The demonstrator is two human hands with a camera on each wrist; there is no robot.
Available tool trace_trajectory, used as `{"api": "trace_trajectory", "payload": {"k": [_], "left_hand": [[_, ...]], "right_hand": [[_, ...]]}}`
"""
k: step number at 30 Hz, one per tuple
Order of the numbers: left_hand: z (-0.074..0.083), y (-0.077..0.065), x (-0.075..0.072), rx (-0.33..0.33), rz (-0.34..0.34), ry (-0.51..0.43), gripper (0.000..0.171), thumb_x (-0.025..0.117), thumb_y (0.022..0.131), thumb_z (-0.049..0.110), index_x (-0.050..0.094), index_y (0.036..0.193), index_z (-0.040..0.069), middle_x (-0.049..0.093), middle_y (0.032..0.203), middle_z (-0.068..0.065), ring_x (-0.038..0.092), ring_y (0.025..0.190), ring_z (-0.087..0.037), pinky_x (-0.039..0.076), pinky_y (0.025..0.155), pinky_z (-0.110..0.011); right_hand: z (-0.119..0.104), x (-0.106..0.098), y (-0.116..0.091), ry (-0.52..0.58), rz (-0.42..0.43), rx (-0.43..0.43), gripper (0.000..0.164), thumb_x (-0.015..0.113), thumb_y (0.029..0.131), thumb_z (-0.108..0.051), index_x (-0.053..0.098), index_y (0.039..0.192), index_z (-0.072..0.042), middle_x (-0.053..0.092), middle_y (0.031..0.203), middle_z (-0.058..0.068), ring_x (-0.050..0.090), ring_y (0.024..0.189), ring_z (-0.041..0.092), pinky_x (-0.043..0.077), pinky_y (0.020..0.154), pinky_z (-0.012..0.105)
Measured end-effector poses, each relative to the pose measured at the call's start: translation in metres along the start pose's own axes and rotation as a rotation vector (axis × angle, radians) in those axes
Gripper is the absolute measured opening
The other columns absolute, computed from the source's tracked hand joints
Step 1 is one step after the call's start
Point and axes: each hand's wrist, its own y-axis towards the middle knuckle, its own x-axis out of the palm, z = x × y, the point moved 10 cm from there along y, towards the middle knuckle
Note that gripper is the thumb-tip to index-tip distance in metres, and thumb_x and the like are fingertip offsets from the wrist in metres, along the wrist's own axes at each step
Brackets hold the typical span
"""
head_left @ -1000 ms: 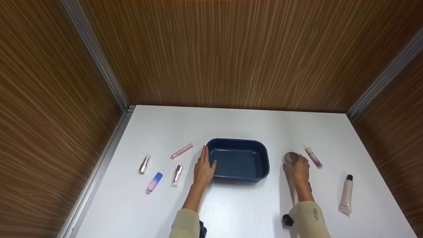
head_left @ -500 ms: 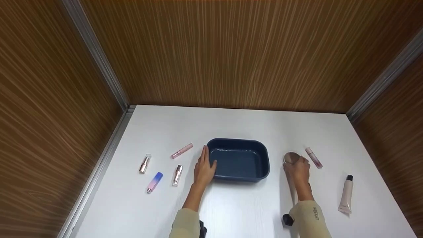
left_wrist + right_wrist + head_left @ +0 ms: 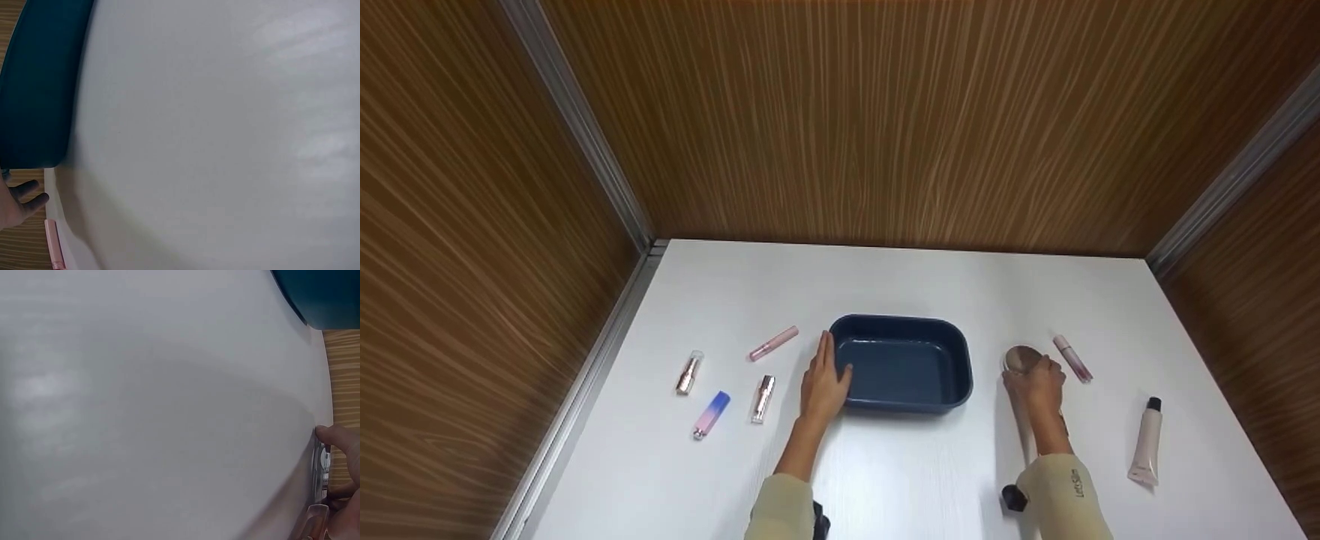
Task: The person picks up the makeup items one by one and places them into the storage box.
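Observation:
A dark blue rectangular basin [image 3: 896, 371] stands mid-table. Against its left wall rests my left hand [image 3: 823, 386], fingers straight and thumb over the rim; in the left wrist view the fingers [image 3: 28, 202] appear beside the basin's wall [image 3: 42, 84]. To the right of the basin, my right hand [image 3: 1037, 386] grips a round compact [image 3: 1021, 358] with a brownish top. The right wrist view has the compact [image 3: 320, 469] edge-on between thumb and fingers. A pink lip gloss tube [image 3: 1072, 358] lies just right of that hand.
Left of the basin lie a pink lip gloss [image 3: 772, 343], a clear-capped lipstick [image 3: 688, 373], another lipstick [image 3: 763, 399] and a blue-pink tube [image 3: 711, 415]. A squeeze tube with a black cap [image 3: 1146, 442] is at the right. Wood-grain panels [image 3: 885, 127] enclose the white table [image 3: 915, 472].

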Motion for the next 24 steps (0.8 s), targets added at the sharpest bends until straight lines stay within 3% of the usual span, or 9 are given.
{"api": "trace_trajectory", "payload": {"k": [24], "left_hand": [[0.0037,-0.0020,-0.0037,0.023,0.028,-0.018,0.066,0.060,0.087,0.020,0.029,0.141,-0.003,0.027,0.146,-0.015,0.044,0.118,-0.032,0.041,0.086,-0.046]], "right_hand": [[0.0033,-0.0052,-0.0032,0.010,0.047,0.015,0.084,0.069,0.077,-0.024,0.025,0.130,0.024,0.031,0.124,0.043,0.028,0.116,0.056,0.026,0.097,0.056]]}}
